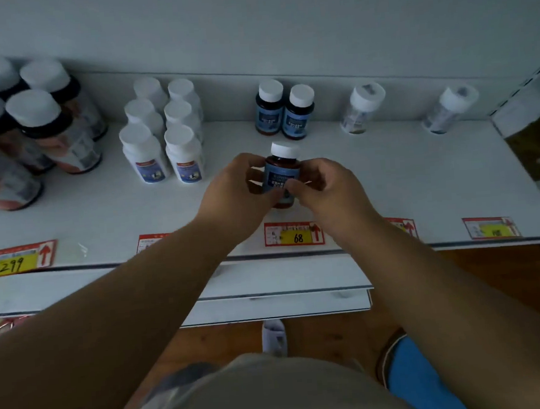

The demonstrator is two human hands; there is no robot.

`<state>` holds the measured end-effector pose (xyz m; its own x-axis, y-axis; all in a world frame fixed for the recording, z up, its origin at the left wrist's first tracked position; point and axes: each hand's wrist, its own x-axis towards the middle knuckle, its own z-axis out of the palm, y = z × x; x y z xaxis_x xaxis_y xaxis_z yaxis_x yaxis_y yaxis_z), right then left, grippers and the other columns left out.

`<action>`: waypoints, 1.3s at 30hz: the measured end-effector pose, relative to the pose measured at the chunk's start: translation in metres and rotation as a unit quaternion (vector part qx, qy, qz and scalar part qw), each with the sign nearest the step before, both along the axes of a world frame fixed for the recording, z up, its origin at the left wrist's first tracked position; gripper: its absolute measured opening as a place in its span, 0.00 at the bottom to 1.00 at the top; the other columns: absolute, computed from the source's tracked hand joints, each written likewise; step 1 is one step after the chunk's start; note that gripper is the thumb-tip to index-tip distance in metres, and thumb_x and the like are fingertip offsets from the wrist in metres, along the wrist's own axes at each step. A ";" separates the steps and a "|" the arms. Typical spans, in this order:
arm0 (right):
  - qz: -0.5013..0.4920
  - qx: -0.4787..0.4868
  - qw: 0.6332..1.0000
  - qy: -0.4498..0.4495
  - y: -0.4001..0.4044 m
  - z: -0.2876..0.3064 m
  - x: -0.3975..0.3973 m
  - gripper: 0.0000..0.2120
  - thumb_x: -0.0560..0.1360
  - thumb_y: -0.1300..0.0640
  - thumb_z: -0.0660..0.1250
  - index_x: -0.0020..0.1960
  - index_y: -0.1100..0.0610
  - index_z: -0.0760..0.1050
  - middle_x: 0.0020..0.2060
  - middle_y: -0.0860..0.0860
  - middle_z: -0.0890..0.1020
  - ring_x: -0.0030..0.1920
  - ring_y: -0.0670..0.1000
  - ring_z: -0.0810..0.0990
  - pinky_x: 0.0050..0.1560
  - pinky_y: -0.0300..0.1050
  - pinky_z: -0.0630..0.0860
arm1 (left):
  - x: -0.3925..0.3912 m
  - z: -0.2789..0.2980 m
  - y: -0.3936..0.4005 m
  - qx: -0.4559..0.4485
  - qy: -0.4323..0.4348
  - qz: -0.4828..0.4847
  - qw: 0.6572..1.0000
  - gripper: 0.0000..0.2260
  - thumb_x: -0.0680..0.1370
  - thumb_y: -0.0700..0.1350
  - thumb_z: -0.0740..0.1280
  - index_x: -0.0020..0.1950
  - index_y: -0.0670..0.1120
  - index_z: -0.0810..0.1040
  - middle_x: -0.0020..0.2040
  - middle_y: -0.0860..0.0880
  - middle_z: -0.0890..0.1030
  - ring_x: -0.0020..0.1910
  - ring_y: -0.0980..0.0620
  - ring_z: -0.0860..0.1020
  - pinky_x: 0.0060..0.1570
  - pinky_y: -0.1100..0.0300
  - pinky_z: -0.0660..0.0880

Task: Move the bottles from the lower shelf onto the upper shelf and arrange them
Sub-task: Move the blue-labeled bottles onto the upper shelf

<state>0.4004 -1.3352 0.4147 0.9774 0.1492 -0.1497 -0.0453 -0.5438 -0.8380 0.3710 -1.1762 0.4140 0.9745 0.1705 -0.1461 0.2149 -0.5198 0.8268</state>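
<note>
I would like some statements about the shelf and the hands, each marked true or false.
1. Both hands hold one bottle. True: the left hand and the right hand grip the dark bottle with the blue label.
2. Two similar blue-label bottles stand behind it. True.
3. The price tag below the held bottle reads 299. False: it reads 68.
4. The white bottles lie on their sides. False: they stand upright in two rows.

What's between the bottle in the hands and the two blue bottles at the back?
Nothing: in the head view, only bare white shelf lies between the held bottle and the two blue bottles behind it.
</note>
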 end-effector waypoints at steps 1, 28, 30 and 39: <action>0.007 0.001 1.000 -0.003 0.000 -0.002 0.009 0.13 0.76 0.52 0.71 0.60 0.52 0.77 0.50 0.44 0.82 0.49 0.43 0.80 0.52 0.43 0.78 | 0.008 -0.002 0.001 0.014 -0.002 0.003 1.000 0.20 0.74 0.50 0.74 0.64 0.54 0.73 0.50 0.59 0.80 0.43 0.64 0.78 0.36 0.70 0.70; -0.048 -0.080 0.985 -0.142 0.043 -0.004 0.023 0.13 0.76 0.55 0.70 0.59 0.55 0.73 0.53 0.50 0.80 0.49 0.49 0.78 0.46 0.40 0.68 | 0.021 -0.004 0.015 0.045 -0.123 0.031 0.991 0.14 0.75 0.40 0.67 0.60 0.50 0.75 0.51 0.53 0.80 0.48 0.54 0.79 0.53 0.52 0.79; -0.051 -0.077 0.984 -0.153 0.052 0.001 0.000 0.13 0.76 0.54 0.70 0.59 0.54 0.74 0.51 0.49 0.80 0.49 0.48 0.77 0.46 0.39 0.68 | -0.006 -0.002 0.025 0.030 -0.131 0.019 0.991 0.13 0.76 0.39 0.67 0.60 0.50 0.75 0.50 0.54 0.80 0.47 0.56 0.79 0.52 0.56 0.79; -0.044 -0.016 0.983 -0.179 0.169 0.003 -0.142 0.14 0.75 0.55 0.71 0.60 0.52 0.75 0.51 0.48 0.80 0.48 0.46 0.79 0.50 0.43 0.79 | -0.163 -0.011 0.147 0.037 -0.153 -0.019 0.987 0.13 0.76 0.39 0.69 0.59 0.50 0.76 0.48 0.54 0.80 0.46 0.59 0.79 0.47 0.74 0.73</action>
